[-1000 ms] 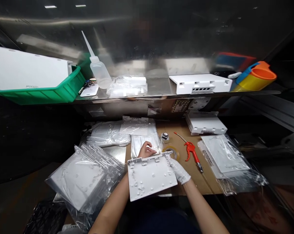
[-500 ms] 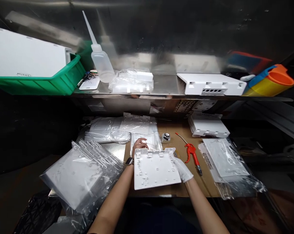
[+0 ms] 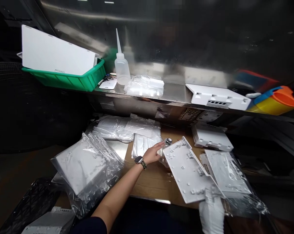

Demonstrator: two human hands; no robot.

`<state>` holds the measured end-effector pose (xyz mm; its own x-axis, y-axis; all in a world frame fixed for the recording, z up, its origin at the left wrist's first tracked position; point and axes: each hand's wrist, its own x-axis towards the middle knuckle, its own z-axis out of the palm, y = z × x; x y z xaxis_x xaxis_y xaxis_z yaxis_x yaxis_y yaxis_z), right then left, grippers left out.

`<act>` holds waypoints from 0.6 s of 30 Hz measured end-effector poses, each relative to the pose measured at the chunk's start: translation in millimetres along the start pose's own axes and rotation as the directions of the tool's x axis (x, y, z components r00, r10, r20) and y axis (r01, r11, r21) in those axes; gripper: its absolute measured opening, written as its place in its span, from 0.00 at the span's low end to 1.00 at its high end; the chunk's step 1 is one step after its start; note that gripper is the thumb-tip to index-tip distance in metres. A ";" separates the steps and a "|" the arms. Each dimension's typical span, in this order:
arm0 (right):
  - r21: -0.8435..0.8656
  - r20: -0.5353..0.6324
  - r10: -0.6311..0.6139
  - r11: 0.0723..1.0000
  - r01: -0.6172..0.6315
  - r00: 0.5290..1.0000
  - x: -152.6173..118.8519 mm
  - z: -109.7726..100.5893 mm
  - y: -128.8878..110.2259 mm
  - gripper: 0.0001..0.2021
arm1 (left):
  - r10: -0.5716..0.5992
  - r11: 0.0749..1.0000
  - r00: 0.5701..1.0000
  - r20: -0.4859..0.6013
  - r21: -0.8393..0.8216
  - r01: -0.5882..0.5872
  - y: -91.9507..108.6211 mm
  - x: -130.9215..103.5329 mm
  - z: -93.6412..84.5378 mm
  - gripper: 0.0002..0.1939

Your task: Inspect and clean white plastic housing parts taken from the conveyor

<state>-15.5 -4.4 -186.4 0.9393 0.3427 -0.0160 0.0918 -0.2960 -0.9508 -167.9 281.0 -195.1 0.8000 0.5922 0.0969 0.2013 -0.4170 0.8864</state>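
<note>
My left hand (image 3: 153, 154), bare and wearing a watch, reaches over the middle of the table. Its fingers are closed at the edge of a clear plastic bag (image 3: 162, 159), which is hard to make out against the tabletop. Off to the right, my gloved right hand (image 3: 211, 208) grips a white plastic housing panel (image 3: 183, 172) by its lower right corner. The panel is tilted, and its inner face with small clips and posts shows. Behind my left hand lies a stack of clear bags (image 3: 143, 144).
Bagged white panels (image 3: 81, 165) lie at the left, others (image 3: 226, 174) at the right. A white housing (image 3: 211, 136) stands at the back right. A small round metal-topped item (image 3: 168, 141) sits near my fingers. The shelf holds a green bin (image 3: 71, 79) and squeeze bottle (image 3: 122, 70).
My right hand has swung the panel to the right and turned it at an angle. My left hand has moved right from the bag stack, with clear plastic at its fingers. The view has shifted.
</note>
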 end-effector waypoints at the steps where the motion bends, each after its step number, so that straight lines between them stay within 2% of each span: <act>1: -0.054 -0.033 -0.067 0.996 0.065 0.997 -7.1 -2.5 4.8 0.29 | 0.012 1.000 1.000 0.004 -0.017 -0.012 1.6 2.8 4.1 0.45; 2: -0.093 -0.028 -0.146 0.985 0.143 0.989 -14.0 -3.2 9.9 0.29 | 0.020 0.999 1.000 -0.003 -0.031 -0.020 3.2 5.7 8.8 0.44; 4: -0.146 0.068 -0.307 0.938 0.314 0.949 -25.4 -2.1 19.9 0.29 | 0.013 0.999 0.998 -0.062 -0.042 -0.015 6.6 10.8 19.1 0.40; 6: -0.216 0.222 -0.435 0.851 0.479 0.873 -32.0 -3.0 28.2 0.26 | -0.017 1.000 0.984 -0.176 -0.025 0.013 11.0 13.5 28.4 0.32; 7: -0.254 0.292 -0.470 0.802 0.541 0.833 -33.6 -5.1 31.3 0.25 | -0.031 1.000 0.971 -0.239 -0.010 0.030 13.9 13.5 32.0 0.30; 9: -0.330 0.349 -0.508 0.720 0.611 0.787 -34.3 -11.6 34.5 0.25 | -0.029 0.999 0.942 -0.335 0.033 0.043 22.1 10.6 37.1 0.29; 12: -0.421 0.358 -0.502 0.665 0.616 0.787 -31.6 -21.2 29.9 0.26 | 0.085 0.990 0.933 -0.349 0.134 -0.040 41.1 0.7 41.9 0.29; 16: -0.469 0.254 -0.477 0.700 0.539 0.841 -22.7 -27.9 6.3 0.25 | 0.294 0.931 0.931 -0.215 0.285 -0.229 70.5 -19.6 55.5 0.28; 18: -0.412 0.228 -0.493 0.733 0.542 0.840 -15.3 -30.8 -9.2 0.23 | 0.353 0.881 0.927 -0.130 0.381 -0.282 81.0 -31.8 67.0 0.33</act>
<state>-20.6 -34.4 -167.8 0.6683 0.6369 0.3844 0.7123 -0.3987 -0.5777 -139.2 182.2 -156.8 0.7387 0.4915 0.4612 0.1672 -0.7965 0.5810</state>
